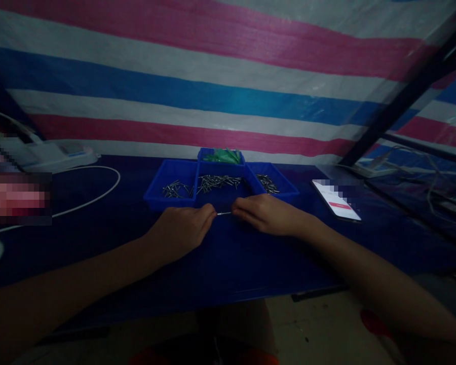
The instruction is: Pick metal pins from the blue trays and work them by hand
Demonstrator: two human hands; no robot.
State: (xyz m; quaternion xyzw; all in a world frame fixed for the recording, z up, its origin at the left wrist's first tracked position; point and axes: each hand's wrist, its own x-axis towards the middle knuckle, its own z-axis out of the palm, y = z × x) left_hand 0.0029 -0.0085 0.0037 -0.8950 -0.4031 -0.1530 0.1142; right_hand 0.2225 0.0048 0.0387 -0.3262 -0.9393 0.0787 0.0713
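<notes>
Between my two hands, just in front of the bins, a thin silvery metal pin [224, 213] lies level, slightly thicker at its left part. My left hand [186, 225] pinches its left end with closed fingers. At the other end, my right hand [264, 213] grips it the same way; both tips are hidden by fingers. Right behind are blue plastic bins: the left bin [151, 195] and the right bin [292, 188] hold several metal pins, and more pins [218, 182] lie in a heap in the middle.
At the back, a small blue bin [201, 154] holds green pieces [227, 155]. A lit phone [336, 200] lies to the right on the blue tabletop [228, 268]. White cable [116, 187] and a power strip [66, 154] are at left. Striped sheeting [213, 96] hangs behind.
</notes>
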